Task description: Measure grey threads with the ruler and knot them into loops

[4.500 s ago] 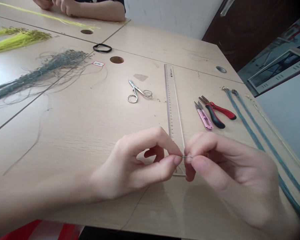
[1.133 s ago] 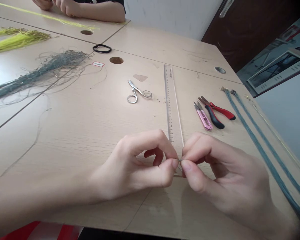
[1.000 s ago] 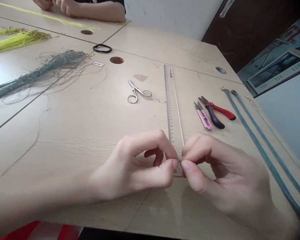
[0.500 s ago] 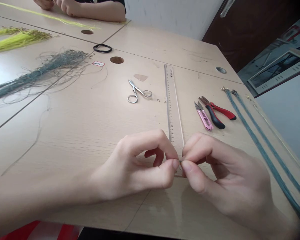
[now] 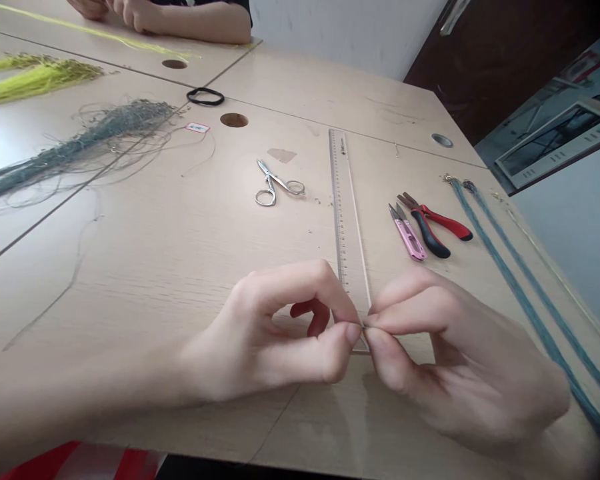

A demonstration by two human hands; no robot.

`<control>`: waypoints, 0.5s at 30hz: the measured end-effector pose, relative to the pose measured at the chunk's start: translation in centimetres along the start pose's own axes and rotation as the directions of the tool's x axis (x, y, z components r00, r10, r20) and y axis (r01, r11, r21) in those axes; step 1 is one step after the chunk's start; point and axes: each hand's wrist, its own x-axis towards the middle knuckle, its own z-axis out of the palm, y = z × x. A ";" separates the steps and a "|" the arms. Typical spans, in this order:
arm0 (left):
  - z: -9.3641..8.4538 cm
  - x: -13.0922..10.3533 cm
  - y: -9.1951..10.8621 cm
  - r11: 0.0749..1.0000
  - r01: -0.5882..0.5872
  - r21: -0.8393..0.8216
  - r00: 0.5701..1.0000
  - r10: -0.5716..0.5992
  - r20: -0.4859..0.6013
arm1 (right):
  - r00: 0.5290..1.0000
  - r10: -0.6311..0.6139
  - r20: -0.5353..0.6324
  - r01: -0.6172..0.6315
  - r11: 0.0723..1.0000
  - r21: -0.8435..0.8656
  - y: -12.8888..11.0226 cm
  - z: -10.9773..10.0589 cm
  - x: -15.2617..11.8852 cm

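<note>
My left hand (image 5: 290, 327) pinches a thin dark thread (image 5: 279, 421) between thumb and forefinger. The thread's lower part hangs below that hand toward the table's front edge. My right hand (image 5: 445, 347) is closed in a pinch on the same thread, its fingertips almost touching the left ones. A tiny dark bit of the thread shows between the fingertips; its exact form is too small to make out. Both hands are above the near end of a clear ruler (image 5: 350, 220), which lies lengthwise on the table.
Silver scissors (image 5: 273, 183) lie left of the ruler. Pink thread snips (image 5: 407, 233) and red-black pliers (image 5: 433, 223) rest at right, beside teal thread bundles (image 5: 520, 293). Grey-blue threads (image 5: 95, 140) and yellow threads (image 5: 40, 80) spread at left. Another person's forearm (image 5: 205, 23) rests across the table.
My right hand has shifted slightly right and down, and its wrist has turned a little. The left hand has barely moved, still pinching.
</note>
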 end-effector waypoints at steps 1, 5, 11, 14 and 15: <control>0.0 0.1 0.1 1.000 -0.014 0.004 1.000 0.014 -0.003 | 1.000 -0.024 -0.005 0.024 0.998 -0.051 0.0 -0.1 0.0; 0.0 0.4 0.3 0.997 -0.076 0.019 0.997 0.076 -0.026 | 0.986 -0.159 0.053 0.167 0.962 -0.218 0.1 -0.8 0.3; 0.0 0.6 0.4 0.991 -0.134 0.008 0.991 0.134 -0.025 | 0.967 -0.247 0.058 0.254 0.938 -0.235 -0.3 -1.2 -0.2; -0.1 0.5 0.3 0.989 -0.146 0.010 0.989 0.146 -0.011 | 0.985 -0.146 -0.093 0.128 0.975 -0.183 -0.8 -0.4 -0.8; -0.1 0.5 0.3 0.989 -0.149 0.010 0.989 0.149 -0.005 | 0.983 -0.118 -0.139 0.095 0.983 -0.157 -1.0 -0.2 -0.9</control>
